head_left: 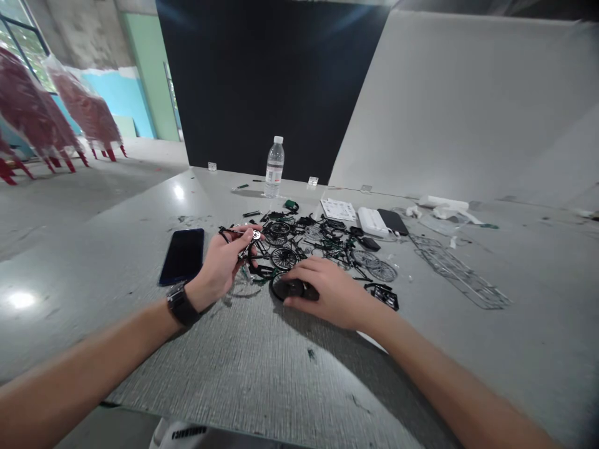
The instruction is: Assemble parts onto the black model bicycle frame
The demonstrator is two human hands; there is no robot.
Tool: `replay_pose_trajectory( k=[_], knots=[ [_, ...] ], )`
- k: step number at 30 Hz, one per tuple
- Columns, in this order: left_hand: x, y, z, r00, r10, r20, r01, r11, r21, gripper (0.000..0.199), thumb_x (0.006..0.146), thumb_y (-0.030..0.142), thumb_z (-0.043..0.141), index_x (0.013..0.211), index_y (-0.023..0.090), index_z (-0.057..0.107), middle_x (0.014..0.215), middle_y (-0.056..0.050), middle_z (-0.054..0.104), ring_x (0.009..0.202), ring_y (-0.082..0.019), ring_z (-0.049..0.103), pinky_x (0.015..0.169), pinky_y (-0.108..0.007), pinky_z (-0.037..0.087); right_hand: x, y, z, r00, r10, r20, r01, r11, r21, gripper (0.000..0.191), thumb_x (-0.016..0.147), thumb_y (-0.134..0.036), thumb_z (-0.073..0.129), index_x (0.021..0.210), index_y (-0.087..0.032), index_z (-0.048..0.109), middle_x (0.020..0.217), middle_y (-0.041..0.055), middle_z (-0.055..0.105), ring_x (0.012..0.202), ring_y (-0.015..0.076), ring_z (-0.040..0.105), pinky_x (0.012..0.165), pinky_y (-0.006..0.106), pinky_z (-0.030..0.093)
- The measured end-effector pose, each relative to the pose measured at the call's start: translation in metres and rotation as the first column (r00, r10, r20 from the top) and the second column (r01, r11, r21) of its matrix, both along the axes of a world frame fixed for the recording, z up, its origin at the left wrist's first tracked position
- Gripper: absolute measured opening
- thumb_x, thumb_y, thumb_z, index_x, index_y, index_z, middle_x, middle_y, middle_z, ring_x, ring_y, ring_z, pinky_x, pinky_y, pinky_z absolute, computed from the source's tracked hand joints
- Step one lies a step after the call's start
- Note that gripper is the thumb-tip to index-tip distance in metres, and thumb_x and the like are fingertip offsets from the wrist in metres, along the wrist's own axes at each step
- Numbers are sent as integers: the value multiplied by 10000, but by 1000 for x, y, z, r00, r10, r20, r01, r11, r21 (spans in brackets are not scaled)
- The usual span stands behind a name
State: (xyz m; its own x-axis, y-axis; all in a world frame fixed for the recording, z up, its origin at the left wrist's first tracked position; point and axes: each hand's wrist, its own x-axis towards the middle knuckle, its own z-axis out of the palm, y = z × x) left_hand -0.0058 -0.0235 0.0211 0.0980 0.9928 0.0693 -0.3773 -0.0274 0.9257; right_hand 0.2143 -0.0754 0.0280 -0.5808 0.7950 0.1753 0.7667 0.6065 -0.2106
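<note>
My left hand (227, 252) is closed on a small black model bicycle frame (244, 240) with a silver chainring (256, 235) near the thumb. Low over the table, my right hand (330, 290) curls its fingers and thumb around a black toy wheel (277, 288), in shadow and partly hidden by the fingers. Beyond both hands lies a spread of black model bicycle parts, among them a spoked wheel (284, 257) and grey wheels (381, 269). A black basket-like part (384, 295) rests to the right of my right hand.
A phone (182, 257) lies left of my left wrist. Behind the parts stand a water bottle (274, 168), a printed sheet (337, 209) and a white box-shaped device (373, 222). Part frames (461, 274) and clear plastic wrap (444, 218) lie on the right. A black panel (271, 81) rises behind.
</note>
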Motion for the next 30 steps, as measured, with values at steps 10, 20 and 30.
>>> replay_pose_trajectory(
  k=[10,20,30],
  knots=[
    [2,-1,3,998,4,-60,-6,1000,-24,125,880,206,691,944,139,775,845,-33,678,562,-63,542,513,-185,421,8,26,-16,980,-188,64,180,977,112,453,1006,-515,532,1325,-211,637,1345,108,652,1265,317,566,1046,509,471],
    [0,1,2,998,15,-57,-16,1000,-17,121,869,243,711,929,165,782,867,-42,710,584,-81,574,511,-191,432,21,41,-11,912,-359,199,322,927,193,333,1018,-435,523,1184,-204,696,1235,120,694,1153,309,618,945,462,502],
    [-3,2,4,998,36,-44,-36,999,13,134,850,251,726,925,160,790,834,-42,697,579,-87,554,498,-196,408,7,46,0,965,-179,189,152,977,149,335,976,-403,613,1246,-207,652,1258,114,691,1174,298,612,974,443,485]
  ],
)
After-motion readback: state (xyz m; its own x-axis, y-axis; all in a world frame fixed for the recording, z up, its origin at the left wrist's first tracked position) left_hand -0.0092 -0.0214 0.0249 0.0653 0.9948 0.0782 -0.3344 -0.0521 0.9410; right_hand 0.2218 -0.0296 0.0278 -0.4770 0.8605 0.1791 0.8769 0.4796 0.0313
